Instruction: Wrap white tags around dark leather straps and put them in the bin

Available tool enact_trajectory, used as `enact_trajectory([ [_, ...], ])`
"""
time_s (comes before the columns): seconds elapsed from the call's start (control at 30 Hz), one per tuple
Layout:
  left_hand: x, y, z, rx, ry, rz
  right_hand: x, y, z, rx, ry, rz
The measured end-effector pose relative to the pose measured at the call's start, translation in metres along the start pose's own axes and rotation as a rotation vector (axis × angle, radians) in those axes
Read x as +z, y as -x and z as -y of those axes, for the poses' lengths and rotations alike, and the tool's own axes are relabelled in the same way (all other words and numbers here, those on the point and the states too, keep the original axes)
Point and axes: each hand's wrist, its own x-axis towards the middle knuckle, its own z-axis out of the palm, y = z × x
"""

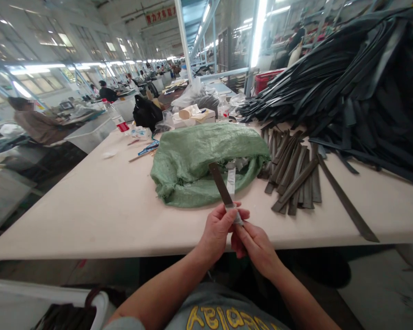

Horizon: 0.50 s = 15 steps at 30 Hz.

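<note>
My left hand [217,231] and my right hand [256,245] meet at the near edge of the table [89,211]. Both pinch the lower end of a narrow dark strip [220,183] that points up and away from me. A small pale tag or bit of tape [238,219] sits at the strip's end between my fingertips. Just beyond lies a green woven sack [192,160] with white strips [231,178] spilling from its mouth.
A fan of dark strips [292,176] lies right of the sack, and one long strip [347,204] reaches toward the table edge. A big heap of black strips [358,78] fills the far right. Bags, a bottle [119,121] and boxes stand behind. People work at benches on the left.
</note>
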Motion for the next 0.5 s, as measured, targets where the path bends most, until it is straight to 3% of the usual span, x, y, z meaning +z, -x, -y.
enact_trajectory([
  [0.17,-0.022,-0.004,-0.024,0.201,0.065,-0.12,0.014,0.003,0.003,0.04,0.018,0.138],
  [0.4,-0.033,0.021,-0.021,0.104,0.104,-0.125,0.042,-0.006,0.011,0.019,0.057,0.119],
  [0.5,-0.039,0.037,-0.024,0.123,0.109,-0.118,0.045,-0.008,0.02,0.002,0.119,0.172],
])
